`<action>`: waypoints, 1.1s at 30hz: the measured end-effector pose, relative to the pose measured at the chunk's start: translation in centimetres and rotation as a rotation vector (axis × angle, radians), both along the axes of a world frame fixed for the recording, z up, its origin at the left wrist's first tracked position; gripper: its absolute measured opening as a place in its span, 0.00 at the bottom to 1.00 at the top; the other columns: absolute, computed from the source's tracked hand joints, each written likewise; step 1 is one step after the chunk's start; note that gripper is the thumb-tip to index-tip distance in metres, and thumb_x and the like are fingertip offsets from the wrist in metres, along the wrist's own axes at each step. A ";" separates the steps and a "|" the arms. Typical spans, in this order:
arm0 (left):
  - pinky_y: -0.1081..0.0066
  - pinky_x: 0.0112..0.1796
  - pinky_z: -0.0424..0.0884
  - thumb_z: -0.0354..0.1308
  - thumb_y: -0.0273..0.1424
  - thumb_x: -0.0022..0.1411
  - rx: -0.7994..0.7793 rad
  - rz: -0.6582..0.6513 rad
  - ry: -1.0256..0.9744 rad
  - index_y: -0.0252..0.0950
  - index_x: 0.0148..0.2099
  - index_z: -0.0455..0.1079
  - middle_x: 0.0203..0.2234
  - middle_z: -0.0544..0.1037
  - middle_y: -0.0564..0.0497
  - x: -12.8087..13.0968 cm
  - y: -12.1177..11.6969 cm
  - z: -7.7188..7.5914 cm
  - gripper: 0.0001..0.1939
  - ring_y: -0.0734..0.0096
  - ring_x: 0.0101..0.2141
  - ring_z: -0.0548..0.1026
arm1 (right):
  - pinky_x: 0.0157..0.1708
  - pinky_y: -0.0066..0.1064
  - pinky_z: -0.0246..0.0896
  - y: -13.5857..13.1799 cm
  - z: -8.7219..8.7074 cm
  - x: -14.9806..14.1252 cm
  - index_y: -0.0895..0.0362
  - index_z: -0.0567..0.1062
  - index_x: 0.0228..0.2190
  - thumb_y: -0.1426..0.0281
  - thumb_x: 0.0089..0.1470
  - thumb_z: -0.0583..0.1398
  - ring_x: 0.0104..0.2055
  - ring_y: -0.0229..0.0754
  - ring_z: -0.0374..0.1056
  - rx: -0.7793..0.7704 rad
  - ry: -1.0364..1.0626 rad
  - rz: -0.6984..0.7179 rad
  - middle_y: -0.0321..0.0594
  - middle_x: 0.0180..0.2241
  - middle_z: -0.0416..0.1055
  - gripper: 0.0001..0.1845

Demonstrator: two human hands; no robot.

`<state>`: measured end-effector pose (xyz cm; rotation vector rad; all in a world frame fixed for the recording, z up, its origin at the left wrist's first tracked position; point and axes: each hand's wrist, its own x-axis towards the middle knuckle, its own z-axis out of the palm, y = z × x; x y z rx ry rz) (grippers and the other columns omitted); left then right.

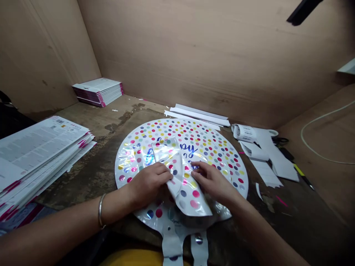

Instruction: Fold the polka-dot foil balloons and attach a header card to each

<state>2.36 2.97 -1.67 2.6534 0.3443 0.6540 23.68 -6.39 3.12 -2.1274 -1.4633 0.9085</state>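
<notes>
Left hand: fingers pinch the folded polka-dot foil (over a flat foil balloon). Right hand: fingers curled at the fold; grip cannot be determined.

Table, left: room between near card stack and dotted foil
Middle: blocked by left hand and right hand
Table, right: cluttered with label strips and yellow-and-black tool
Back panel: solid, just behind paper strips
Above foil: open (dark bar high at right)
</notes>
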 end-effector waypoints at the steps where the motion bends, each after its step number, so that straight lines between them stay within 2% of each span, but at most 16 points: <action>1: 0.66 0.43 0.68 0.49 0.26 0.64 -0.031 -0.022 0.002 0.33 0.44 0.70 0.38 0.75 0.45 -0.3 0.0 -0.2 0.10 0.64 0.42 0.71 | 0.46 0.42 0.64 -0.9 0.1 0.1 0.56 0.64 0.55 0.64 0.54 0.54 0.48 0.49 0.67 0.090 -0.135 0.079 0.48 0.52 0.67 0.27; 3: 0.68 0.43 0.68 0.49 0.25 0.64 -0.096 -0.071 0.014 0.34 0.43 0.70 0.38 0.75 0.46 -0.7 -0.1 -0.3 0.09 0.66 0.42 0.71 | 0.54 0.46 0.56 -2.4 0.1 0.0 0.51 0.59 0.59 0.71 0.51 0.55 0.55 0.50 0.59 0.217 -0.364 0.309 0.42 0.61 0.56 0.33; 5: 0.69 0.45 0.68 0.49 0.24 0.63 -0.155 -0.128 0.029 0.35 0.42 0.70 0.38 0.75 0.47 -1.1 -0.2 -0.3 0.09 0.67 0.43 0.71 | 0.54 0.46 0.55 -3.4 -0.2 -0.5 0.49 0.58 0.59 0.75 0.51 0.53 0.54 0.49 0.59 0.228 -0.435 0.506 0.36 0.64 0.49 0.34; 8: 0.69 0.49 0.65 0.48 0.22 0.62 -0.187 -0.188 0.047 0.36 0.41 0.70 0.40 0.75 0.48 -1.6 -0.2 -0.1 0.11 0.68 0.46 0.70 | 0.51 0.43 0.58 -4.1 -1.2 -1.4 0.46 0.64 0.56 0.74 0.55 0.52 0.47 0.47 0.61 0.229 -0.458 0.564 0.31 0.61 0.56 0.28; 11: 0.65 0.50 0.64 0.50 0.23 0.61 -0.124 -0.134 0.070 0.36 0.42 0.71 0.42 0.75 0.48 -2.2 -0.3 0.1 0.10 0.66 0.47 0.69 | 0.49 0.44 0.59 -4.5 -2.0 -1.9 0.46 0.67 0.54 0.73 0.56 0.53 0.47 0.49 0.60 0.240 -0.485 0.520 0.29 0.58 0.61 0.24; 14: 0.63 0.46 0.64 0.52 0.24 0.61 -0.078 -0.038 0.085 0.38 0.42 0.72 0.40 0.76 0.49 -2.6 -0.8 0.1 0.10 0.64 0.43 0.69 | 0.48 0.46 0.59 -4.8 -2.6 -1.9 0.48 0.68 0.54 0.75 0.54 0.54 0.47 0.50 0.59 0.287 -0.470 0.495 0.31 0.57 0.62 0.26; 17: 0.61 0.46 0.61 0.53 0.23 0.58 -0.088 0.029 0.090 0.41 0.41 0.72 0.37 0.78 0.53 -2.7 -1.3 0.2 0.11 0.63 0.43 0.69 | 0.46 0.44 0.60 -5.0 -3.1 -1.8 0.50 0.73 0.49 0.77 0.53 0.55 0.45 0.49 0.59 0.392 -0.378 0.422 0.35 0.54 0.67 0.22; 20: 0.62 0.43 0.59 0.52 0.22 0.56 -0.153 0.116 0.117 0.41 0.37 0.72 0.32 0.77 0.54 -2.5 -1.6 0.4 0.11 0.64 0.39 0.68 | 0.44 0.40 0.61 -4.9 -3.4 -2.0 0.52 0.77 0.40 0.76 0.55 0.54 0.44 0.46 0.61 0.452 -0.228 0.297 0.39 0.46 0.74 0.16; 24: 0.63 0.38 0.59 0.51 0.25 0.58 -0.251 0.271 0.152 0.41 0.34 0.71 0.28 0.74 0.53 -2.0 -1.8 0.8 0.08 0.64 0.35 0.68 | 0.36 0.35 0.61 -4.2 -3.0 -2.6 0.54 0.74 0.31 0.71 0.56 0.52 0.36 0.44 0.65 0.344 -0.115 0.084 0.40 0.31 0.73 0.10; 28: 0.64 0.36 0.61 0.51 0.31 0.61 -0.333 0.430 0.140 0.38 0.38 0.65 0.28 0.72 0.51 -1.1 -1.4 0.6 0.04 0.63 0.33 0.70 | 0.29 0.31 0.58 -3.4 -2.7 -3.2 0.54 0.67 0.29 0.65 0.55 0.55 0.29 0.42 0.66 0.261 -0.126 -0.167 0.35 0.25 0.70 0.06; 31: 0.65 0.36 0.62 0.52 0.32 0.60 -0.399 0.465 0.103 0.37 0.42 0.59 0.27 0.73 0.53 -0.5 -1.1 0.2 0.08 0.64 0.30 0.71 | 0.27 0.30 0.56 -2.9 -2.9 -3.5 0.53 0.65 0.31 0.64 0.55 0.55 0.27 0.42 0.67 0.243 -0.151 -0.250 0.33 0.22 0.70 0.06; 33: 0.65 0.36 0.62 0.52 0.32 0.61 -0.381 0.474 0.110 0.37 0.42 0.58 0.26 0.72 0.53 -0.2 -1.0 0.1 0.08 0.64 0.30 0.70 | 0.26 0.30 0.55 -2.8 -3.0 -3.6 0.53 0.65 0.29 0.63 0.54 0.55 0.26 0.42 0.68 0.251 -0.217 -0.272 0.33 0.22 0.70 0.07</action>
